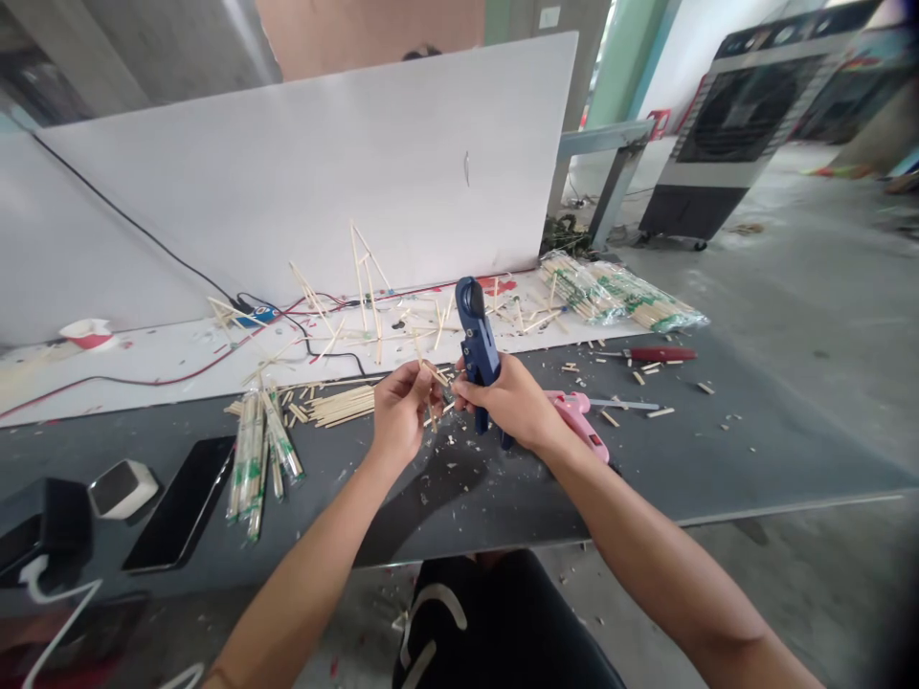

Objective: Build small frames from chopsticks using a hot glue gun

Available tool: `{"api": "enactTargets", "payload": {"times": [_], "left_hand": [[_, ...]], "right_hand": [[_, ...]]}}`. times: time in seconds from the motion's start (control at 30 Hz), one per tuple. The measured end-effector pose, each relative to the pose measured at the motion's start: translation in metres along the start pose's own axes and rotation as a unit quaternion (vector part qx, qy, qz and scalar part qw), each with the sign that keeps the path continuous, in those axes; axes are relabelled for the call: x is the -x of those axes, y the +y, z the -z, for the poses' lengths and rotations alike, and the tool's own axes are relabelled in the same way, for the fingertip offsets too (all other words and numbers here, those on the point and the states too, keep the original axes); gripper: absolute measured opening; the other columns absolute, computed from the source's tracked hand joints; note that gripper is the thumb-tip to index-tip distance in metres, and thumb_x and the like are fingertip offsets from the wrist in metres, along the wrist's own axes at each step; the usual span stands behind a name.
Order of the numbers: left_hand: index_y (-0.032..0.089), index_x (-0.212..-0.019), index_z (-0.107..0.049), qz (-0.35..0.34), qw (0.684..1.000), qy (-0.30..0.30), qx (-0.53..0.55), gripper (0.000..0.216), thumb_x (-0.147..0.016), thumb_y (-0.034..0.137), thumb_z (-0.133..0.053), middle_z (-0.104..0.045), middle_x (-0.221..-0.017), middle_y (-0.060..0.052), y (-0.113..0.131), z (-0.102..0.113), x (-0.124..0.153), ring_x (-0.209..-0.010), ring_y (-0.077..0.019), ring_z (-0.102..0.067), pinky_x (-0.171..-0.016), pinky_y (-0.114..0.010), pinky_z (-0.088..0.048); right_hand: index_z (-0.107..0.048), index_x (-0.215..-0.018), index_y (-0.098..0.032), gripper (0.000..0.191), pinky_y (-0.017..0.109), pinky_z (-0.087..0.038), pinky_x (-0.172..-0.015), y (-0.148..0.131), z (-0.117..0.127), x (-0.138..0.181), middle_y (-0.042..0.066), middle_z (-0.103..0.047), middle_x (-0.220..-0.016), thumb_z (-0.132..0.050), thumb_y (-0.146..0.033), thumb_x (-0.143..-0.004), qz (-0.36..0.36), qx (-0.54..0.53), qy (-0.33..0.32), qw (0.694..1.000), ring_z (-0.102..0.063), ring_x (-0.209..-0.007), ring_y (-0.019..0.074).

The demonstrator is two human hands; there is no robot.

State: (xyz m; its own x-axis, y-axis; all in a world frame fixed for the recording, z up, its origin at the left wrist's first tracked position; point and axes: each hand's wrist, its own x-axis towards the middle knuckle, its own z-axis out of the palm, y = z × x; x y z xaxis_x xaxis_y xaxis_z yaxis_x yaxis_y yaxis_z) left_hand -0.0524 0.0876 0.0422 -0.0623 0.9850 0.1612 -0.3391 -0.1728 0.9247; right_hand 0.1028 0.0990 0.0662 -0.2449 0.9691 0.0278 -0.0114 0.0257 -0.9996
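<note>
Thin wooden sticks (431,375), joined or crossed, are pinched between the thumb and fingers of my left hand (406,407). My right hand (506,397) is wrapped round a blue hand cutter (477,330), held upright with its dark rounded head at the top. Both hands are close together above the dark table, the cutter just right of the sticks. A pink glue gun (578,419) lies beside my right wrist, partly hidden by it. Left of my left hand lies a pile of bare wooden sticks (345,407).
Stick frames (365,277) stand along a white board (345,191). Wrapped chopsticks (251,455) lie at left, larger packs (624,292) at back right. A red-handled knife (661,354), phone (179,502), paper cup (86,332) and cables surround the workspace. Cut stick bits are scattered about.
</note>
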Motion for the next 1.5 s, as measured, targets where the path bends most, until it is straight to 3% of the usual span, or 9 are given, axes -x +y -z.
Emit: {"api": "enactTargets", "payload": {"times": [0.4,0.63,0.73,0.83,0.93,1.0,1.07,1.17,1.5], "left_hand": [[0.017,-0.081,-0.071,-0.027,0.997,-0.039,-0.060,0.029,-0.078,0.045,-0.081,-0.060,-0.065,-0.001,0.001,-0.001,0.003,-0.049,-0.0104,-0.051,-0.047,-0.024,-0.043],[0.018,-0.100,-0.073,-0.048,0.995,0.028,-0.079,0.033,-0.085,0.047,-0.073,-0.066,-0.073,-0.003,0.007,0.007,0.000,-0.057,-0.0148,-0.060,-0.055,-0.027,-0.050],[0.018,-0.101,-0.074,-0.120,0.964,0.087,-0.221,0.030,-0.091,0.046,-0.065,-0.071,-0.081,-0.006,0.012,0.016,-0.003,-0.071,-0.0181,-0.066,-0.068,-0.027,-0.051],[0.019,-0.090,-0.077,-0.239,0.890,0.150,-0.358,0.021,-0.088,0.038,-0.070,-0.072,-0.095,-0.009,0.017,0.024,-0.006,-0.094,-0.0220,-0.064,-0.077,-0.026,-0.048],[0.020,-0.083,-0.079,-0.281,0.865,0.183,-0.374,0.015,-0.080,0.034,-0.078,-0.068,-0.103,-0.008,0.020,0.031,-0.009,-0.081,-0.0171,-0.060,-0.067,-0.025,-0.044],[0.019,-0.078,-0.079,-0.225,0.900,0.150,-0.341,0.016,-0.076,0.034,-0.081,-0.067,-0.090,-0.006,0.021,0.032,-0.010,-0.062,-0.0120,-0.053,-0.056,-0.024,-0.039],[0.017,-0.075,-0.078,-0.099,0.952,0.044,-0.287,0.020,-0.077,0.037,-0.081,-0.062,-0.067,-0.003,0.022,0.032,-0.010,-0.050,-0.0104,-0.047,-0.047,-0.024,-0.033],[0.015,-0.079,-0.077,0.043,0.977,-0.080,-0.193,0.029,-0.079,0.044,-0.078,-0.053,-0.049,0.000,0.019,0.025,-0.006,-0.040,-0.0107,-0.045,-0.039,-0.023,-0.029],[0.015,-0.076,-0.070,-0.021,0.941,-0.139,-0.307,0.037,-0.088,0.050,-0.068,-0.058,-0.052,0.001,0.009,0.015,0.003,-0.043,-0.0111,-0.053,-0.042,-0.022,-0.041]], "right_hand": [[-0.060,-0.094,-0.021,0.027,0.030,-0.049,-0.072,0.003,0.000,0.000,0.000,-0.068,-0.084,-0.074,-0.027,-0.071,0.086,0.033,0.037,0.995,-0.063,-0.075,0.0157],[-0.059,-0.094,-0.020,0.032,0.030,-0.048,-0.064,0.008,-0.002,-0.006,-0.003,-0.061,-0.069,-0.076,-0.033,-0.071,0.025,-0.113,-0.018,0.993,-0.058,-0.062,0.0139],[-0.058,-0.094,-0.019,0.036,0.029,-0.047,-0.064,0.008,-0.003,-0.006,-0.001,-0.063,-0.070,-0.079,-0.035,-0.069,0.009,-0.167,-0.030,0.985,-0.059,-0.063,0.0139],[-0.057,-0.094,-0.019,0.039,0.029,-0.046,-0.063,0.006,-0.002,-0.005,-0.001,-0.063,-0.071,-0.081,-0.035,-0.068,0.010,-0.191,-0.026,0.981,-0.058,-0.064,0.0131],[-0.055,-0.094,-0.020,0.039,0.029,-0.044,-0.063,0.002,0.003,-0.006,-0.003,-0.060,-0.069,-0.080,-0.036,-0.069,0.030,-0.187,-0.002,0.982,-0.056,-0.062,0.0124],[-0.054,-0.094,-0.021,0.037,0.029,-0.044,-0.062,0.000,0.007,-0.007,-0.003,-0.058,-0.068,-0.079,-0.036,-0.071,0.055,-0.178,0.019,0.982,-0.055,-0.062,0.0122],[-0.054,-0.094,-0.021,0.035,0.029,-0.043,-0.062,-0.001,0.009,-0.008,-0.004,-0.057,-0.066,-0.078,-0.037,-0.073,0.079,-0.167,0.036,0.982,-0.054,-0.061,0.0119],[-0.055,-0.096,-0.021,0.034,0.029,-0.044,-0.063,0.001,0.007,-0.007,-0.004,-0.057,-0.065,-0.077,-0.036,-0.074,0.085,-0.154,0.042,0.984,-0.053,-0.060,0.0119],[-0.060,-0.097,-0.018,0.034,0.031,-0.047,-0.069,0.013,-0.004,-0.007,-0.002,-0.061,-0.078,-0.076,-0.031,-0.070,0.042,-0.094,-0.016,0.995,-0.057,-0.067,0.0133]]}}
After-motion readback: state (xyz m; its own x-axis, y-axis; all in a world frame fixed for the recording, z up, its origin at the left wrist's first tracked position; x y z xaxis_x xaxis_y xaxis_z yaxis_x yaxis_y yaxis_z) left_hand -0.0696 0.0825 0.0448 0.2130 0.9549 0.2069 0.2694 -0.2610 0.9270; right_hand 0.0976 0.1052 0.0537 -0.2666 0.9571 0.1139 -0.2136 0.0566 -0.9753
